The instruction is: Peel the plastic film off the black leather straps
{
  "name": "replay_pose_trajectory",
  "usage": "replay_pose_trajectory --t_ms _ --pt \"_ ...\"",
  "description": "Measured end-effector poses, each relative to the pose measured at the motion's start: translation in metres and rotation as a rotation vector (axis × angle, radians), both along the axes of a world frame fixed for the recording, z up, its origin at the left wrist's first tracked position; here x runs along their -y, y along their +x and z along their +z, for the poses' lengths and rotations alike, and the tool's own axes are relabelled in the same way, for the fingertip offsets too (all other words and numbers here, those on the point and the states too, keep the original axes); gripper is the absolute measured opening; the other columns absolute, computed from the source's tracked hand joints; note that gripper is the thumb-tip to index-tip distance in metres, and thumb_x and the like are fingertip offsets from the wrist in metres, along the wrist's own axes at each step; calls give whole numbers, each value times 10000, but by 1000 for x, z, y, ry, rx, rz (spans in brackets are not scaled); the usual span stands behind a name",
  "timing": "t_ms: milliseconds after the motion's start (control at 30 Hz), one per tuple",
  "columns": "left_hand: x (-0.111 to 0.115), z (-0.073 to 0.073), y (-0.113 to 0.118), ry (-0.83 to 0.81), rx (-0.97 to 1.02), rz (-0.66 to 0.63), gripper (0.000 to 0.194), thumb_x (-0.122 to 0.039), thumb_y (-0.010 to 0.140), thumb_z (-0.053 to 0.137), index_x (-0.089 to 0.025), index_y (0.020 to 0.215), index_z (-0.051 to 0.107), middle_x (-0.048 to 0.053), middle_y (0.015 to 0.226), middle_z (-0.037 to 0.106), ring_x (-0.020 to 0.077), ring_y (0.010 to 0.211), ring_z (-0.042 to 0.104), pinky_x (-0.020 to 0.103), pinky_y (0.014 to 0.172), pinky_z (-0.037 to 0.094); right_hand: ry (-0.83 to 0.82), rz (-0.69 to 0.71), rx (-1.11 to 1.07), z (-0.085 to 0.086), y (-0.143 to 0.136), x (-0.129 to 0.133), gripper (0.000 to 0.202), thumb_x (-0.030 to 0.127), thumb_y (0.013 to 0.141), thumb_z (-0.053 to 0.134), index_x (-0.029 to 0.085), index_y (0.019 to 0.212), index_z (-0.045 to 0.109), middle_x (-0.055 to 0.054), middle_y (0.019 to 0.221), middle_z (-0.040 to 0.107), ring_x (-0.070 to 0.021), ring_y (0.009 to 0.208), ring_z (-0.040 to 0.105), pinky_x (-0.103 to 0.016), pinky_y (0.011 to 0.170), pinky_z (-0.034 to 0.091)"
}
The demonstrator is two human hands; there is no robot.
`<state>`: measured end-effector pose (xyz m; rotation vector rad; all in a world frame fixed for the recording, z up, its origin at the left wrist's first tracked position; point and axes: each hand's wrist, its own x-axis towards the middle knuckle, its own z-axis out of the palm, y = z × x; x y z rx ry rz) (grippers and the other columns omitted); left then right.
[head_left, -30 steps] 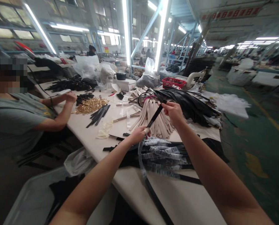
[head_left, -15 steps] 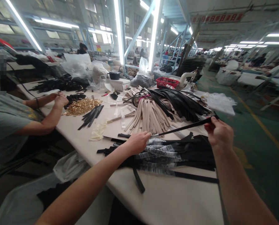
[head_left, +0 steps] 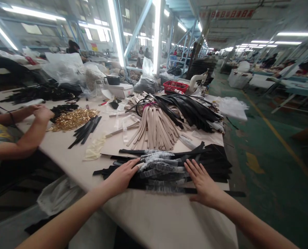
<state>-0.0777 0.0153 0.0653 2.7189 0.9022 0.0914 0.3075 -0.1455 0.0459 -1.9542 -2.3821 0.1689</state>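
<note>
Across the near part of the table lies a pile of black straps [head_left: 211, 160], with crinkled clear plastic wrap [head_left: 159, 172] around their middles. My left hand [head_left: 123, 175] rests on the left part of the pile, its fingers stretched forward beside the wrap. A pale covering shows on one of its fingertips. On the right side of the wrap, my right hand [head_left: 202, 180] lies palm down with its fingers spread. Neither hand grips a strap. One wrapped strap along the near side runs under my right hand, and its end [head_left: 233, 193] sticks out past the table edge.
Behind the pile lie a fanned bundle of beige straps [head_left: 154, 128] and long black straps [head_left: 192, 107]. Gold metal pieces [head_left: 76, 119] and short black strips [head_left: 86, 131] are at left, near a co-worker's hands [head_left: 41, 112]. A red basket [head_left: 175, 86] stands at the back.
Both hands have let go of the black strap stretched between them and come down onto the pile. My right hand moved left and lower. The view has turned slightly right.
</note>
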Motion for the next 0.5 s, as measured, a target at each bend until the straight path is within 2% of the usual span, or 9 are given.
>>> replay_pose_trajectory --t_ms 67,100,133,233,267,333,433,500 --pt "-17 7 2 11 -1 -17 672 -60 841 436 -310 1464 425 25 1595 322 241 1464 282 428 1211 199 29 -15 53 -7 -9 -7 1370 468 587 818 210 1577 -92 -121 1655 -5 -365 1506 -37 -576 1194 86" --pt "-25 9 3 3 -12 -22 646 -146 867 493 -306 1485 391 38 1617 270 259 1485 225 446 1215 167 44 -24 69 -9 -8 -13 1369 455 593 815 197 1574 -104 -134 1653 -14 -366 1506 -45 -577 1191 84" --pt "-32 9 3 -20 -30 -23 717 -266 856 583 -291 1521 319 62 1639 196 284 1503 151 466 1215 136 51 -24 80 -10 -5 -20 1375 456 591 815 186 1573 -109 -146 1651 -19 -368 1505 -51 -575 1189 83" --pt "-47 0 3 -155 -112 -25 1310 -586 588 800 -221 1578 23 164 1647 -18 356 1505 -40 515 1199 74 14 18 91 -10 16 -47 1449 511 529 837 159 1571 -106 -184 1644 -26 -389 1500 -51 -578 1182 74" --pt "-51 -5 4 -201 -142 -31 1423 -633 514 816 -215 1573 -36 184 1640 -48 370 1499 -67 529 1192 58 -14 38 89 -11 23 -57 1482 535 498 845 150 1571 -100 -198 1641 -29 -398 1497 -49 -580 1179 65" --pt "-57 -13 8 -252 -184 -46 1491 -676 457 814 -229 1568 -74 198 1635 -57 388 1491 -89 555 1179 24 -92 84 78 -13 34 -76 1520 576 454 848 135 1573 -81 -222 1634 -35 -411 1494 -49 -583 1175 43" --pt "-66 -19 18 -237 -194 -33 1472 -699 456 800 -229 1573 -35 209 1635 -35 409 1489 -73 571 1170 2 -235 145 49 -18 43 -101 1499 635 469 811 121 1575 -60 -246 1629 -2 -419 1493 -18 -594 1168 34" --pt "-70 -17 22 -226 -188 -4 1416 -706 489 783 -218 1578 20 212 1636 -3 409 1494 -33 564 1175 17 -305 174 39 -21 44 -111 1469 655 492 789 98 1576 -33 -269 1616 75 -424 1488 53 -595 1166 48"
